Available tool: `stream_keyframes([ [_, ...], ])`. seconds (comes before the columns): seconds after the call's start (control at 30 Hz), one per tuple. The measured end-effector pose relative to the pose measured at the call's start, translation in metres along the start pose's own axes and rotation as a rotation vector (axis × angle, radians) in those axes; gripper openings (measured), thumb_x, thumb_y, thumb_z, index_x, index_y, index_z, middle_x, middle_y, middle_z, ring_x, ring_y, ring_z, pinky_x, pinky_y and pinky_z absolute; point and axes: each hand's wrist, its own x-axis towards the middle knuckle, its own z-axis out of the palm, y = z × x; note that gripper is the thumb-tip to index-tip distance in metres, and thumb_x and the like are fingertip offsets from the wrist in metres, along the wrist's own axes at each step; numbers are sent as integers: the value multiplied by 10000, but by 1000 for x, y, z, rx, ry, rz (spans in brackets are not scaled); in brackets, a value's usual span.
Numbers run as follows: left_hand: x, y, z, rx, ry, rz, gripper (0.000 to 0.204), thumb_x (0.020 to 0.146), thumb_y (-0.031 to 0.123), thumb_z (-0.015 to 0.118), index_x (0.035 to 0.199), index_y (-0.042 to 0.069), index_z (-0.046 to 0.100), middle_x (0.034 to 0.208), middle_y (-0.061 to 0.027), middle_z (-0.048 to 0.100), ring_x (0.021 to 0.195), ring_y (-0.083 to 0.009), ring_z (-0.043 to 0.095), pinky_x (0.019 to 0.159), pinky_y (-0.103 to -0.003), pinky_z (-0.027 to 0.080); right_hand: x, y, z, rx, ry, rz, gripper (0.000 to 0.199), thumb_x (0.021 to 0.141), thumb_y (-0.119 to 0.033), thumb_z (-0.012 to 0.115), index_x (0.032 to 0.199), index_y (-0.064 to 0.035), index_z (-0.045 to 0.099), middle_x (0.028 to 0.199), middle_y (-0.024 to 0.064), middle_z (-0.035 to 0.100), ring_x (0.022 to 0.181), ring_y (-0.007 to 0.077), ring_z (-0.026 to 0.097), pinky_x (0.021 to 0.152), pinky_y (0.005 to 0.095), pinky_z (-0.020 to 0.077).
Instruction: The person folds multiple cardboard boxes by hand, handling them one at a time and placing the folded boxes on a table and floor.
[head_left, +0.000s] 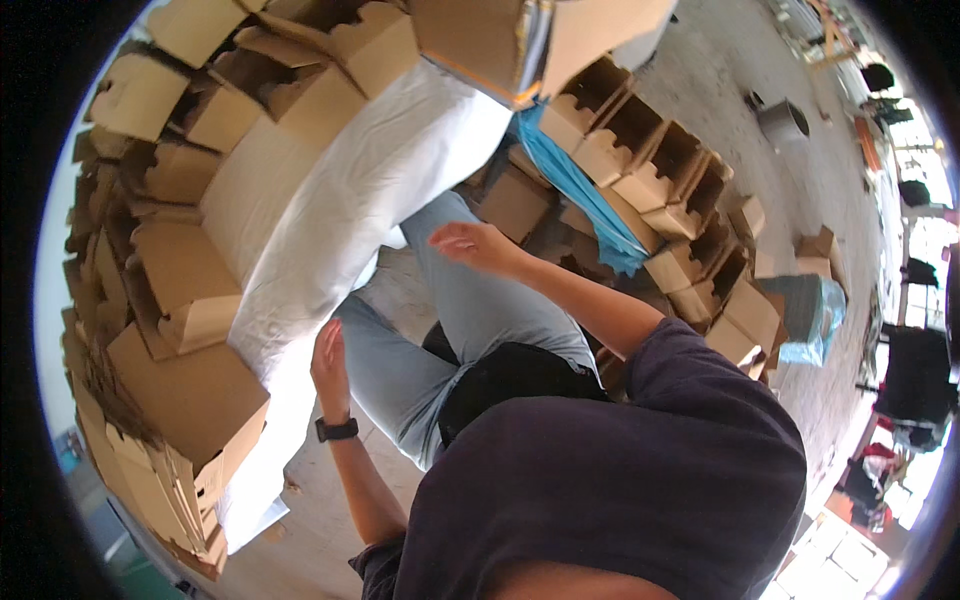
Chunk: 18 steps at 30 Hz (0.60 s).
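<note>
My left hand (331, 362), with a black watch on its wrist, hangs near the edge of a white cloth (340, 190) draped over a work surface. Its fingers are stretched out, and nothing shows in them. Over my right knee hovers my right hand (478, 247), its fingers loosely extended and slightly blurred, also holding nothing visible. A brown cardboard box (185, 262) sits on the cloth-covered surface, and a larger box with its flap folded down (185, 390) lies closest to my left hand. I am seated, with my knees by the cloth.
Several folded cartons (300, 85) line the surface's far and left sides. A large carton (470, 45) stands at the far end. On my right are stacked open boxes (640, 165) and blue plastic sheeting (590, 190). A metal bucket (785, 122) lies on the concrete floor (700, 90).
</note>
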Motion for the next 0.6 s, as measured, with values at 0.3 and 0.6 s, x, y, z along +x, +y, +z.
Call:
stream_keyframes([
  [0.3,-11,-85,31,906,7,173,319,909,202,440,1181,123,587,1370,-58,448,1324,-312,306,1097,-474,179,-92,56,5,-522,119,-239,400,904,-264,519,1286,-152,480,1452,81,313,1355,273,250,1114,453,186],
  [0.6,0,-86,31,947,-5,231,307,889,195,471,1147,100,606,1327,-103,484,1277,-335,357,1073,-449,240,-138,87,-5,5,425,41,389,917,-296,493,1259,-111,503,1331,118,476,1191,292,486,987,396,395],
])
